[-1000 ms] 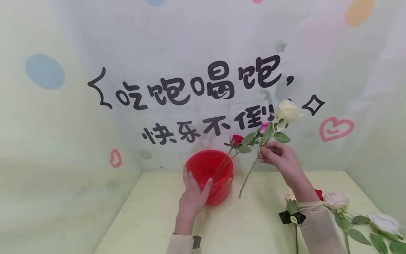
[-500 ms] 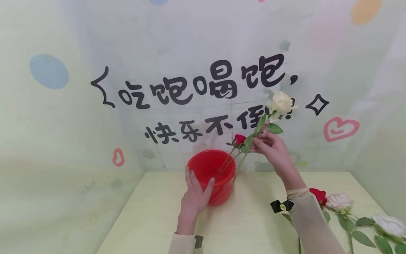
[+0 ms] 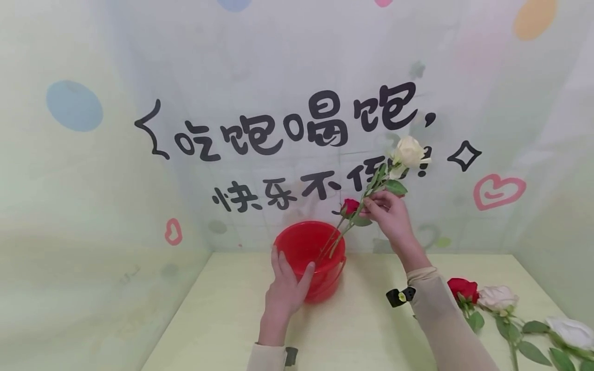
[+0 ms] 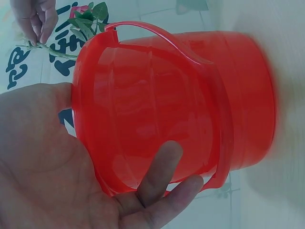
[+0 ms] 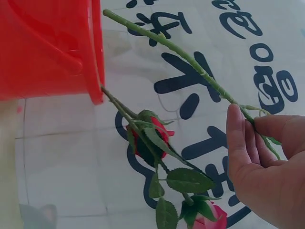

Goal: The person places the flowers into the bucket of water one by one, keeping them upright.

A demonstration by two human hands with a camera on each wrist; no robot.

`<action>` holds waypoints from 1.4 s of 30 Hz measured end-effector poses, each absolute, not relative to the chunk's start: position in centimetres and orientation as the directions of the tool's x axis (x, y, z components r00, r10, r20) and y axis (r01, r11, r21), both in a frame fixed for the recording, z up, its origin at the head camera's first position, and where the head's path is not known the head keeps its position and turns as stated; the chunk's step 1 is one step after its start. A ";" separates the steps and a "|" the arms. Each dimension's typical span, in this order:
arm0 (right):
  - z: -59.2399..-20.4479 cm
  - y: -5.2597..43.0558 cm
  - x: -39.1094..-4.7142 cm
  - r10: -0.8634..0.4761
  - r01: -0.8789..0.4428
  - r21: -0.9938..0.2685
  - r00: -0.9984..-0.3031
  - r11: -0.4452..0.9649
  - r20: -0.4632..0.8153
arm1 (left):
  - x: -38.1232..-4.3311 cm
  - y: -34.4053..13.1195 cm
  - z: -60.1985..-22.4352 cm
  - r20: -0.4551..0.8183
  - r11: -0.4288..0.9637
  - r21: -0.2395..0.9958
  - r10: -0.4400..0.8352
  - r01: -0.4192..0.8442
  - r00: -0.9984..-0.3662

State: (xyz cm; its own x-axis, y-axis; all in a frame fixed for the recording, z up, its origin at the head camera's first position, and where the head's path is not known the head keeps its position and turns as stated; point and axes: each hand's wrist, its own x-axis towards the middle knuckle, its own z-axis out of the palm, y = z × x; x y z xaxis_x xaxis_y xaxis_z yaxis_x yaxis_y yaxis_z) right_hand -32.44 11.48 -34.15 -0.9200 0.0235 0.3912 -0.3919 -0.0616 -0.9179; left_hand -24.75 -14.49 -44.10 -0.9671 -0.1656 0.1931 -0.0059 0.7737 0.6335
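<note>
A red plastic bucket (image 3: 297,238) with a handle stands upright near the table's back edge. My left hand (image 3: 284,293) holds its near side, thumb at the rim and fingers spread along the wall. My right hand (image 3: 393,219) pinches the green stem of a white rose (image 3: 409,151) between thumb and fingers. That stem's lower end (image 5: 112,15) is level with the bucket's mouth in the right wrist view. Leaning out over the right rim are a red rose (image 3: 349,207) and a pink rose (image 5: 212,220), the pink one hidden in the head view.
On the table (image 3: 223,309) at the right lie another red rose (image 3: 463,289), a pale pink rose (image 3: 497,299) and a white rose (image 3: 570,332) with leafy stems. Behind the bucket rises a pale wall covering (image 3: 278,62) printed with black characters.
My right hand has moved left with the white rose, bringing its stem from right of the bucket to over its mouth. The left hand has stayed on the bucket.
</note>
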 end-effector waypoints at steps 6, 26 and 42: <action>-35.2 10.5 -33.0 0.033 -0.380 -0.925 -0.924 -0.001 0.380 | -24.7 -14.5 -44.0 0.202 0.777 0.630 -0.162 0.002 -0.966; -38.9 7.9 -33.7 -0.073 -0.259 -0.966 -0.963 0.003 0.258 | -24.5 -14.3 -43.8 0.207 0.774 0.634 -0.167 0.002 -0.964; -41.0 8.2 -34.3 -0.156 -0.191 -0.975 -0.973 0.114 0.172 | -24.5 -14.4 -43.9 0.218 0.786 0.619 -0.164 0.006 -0.962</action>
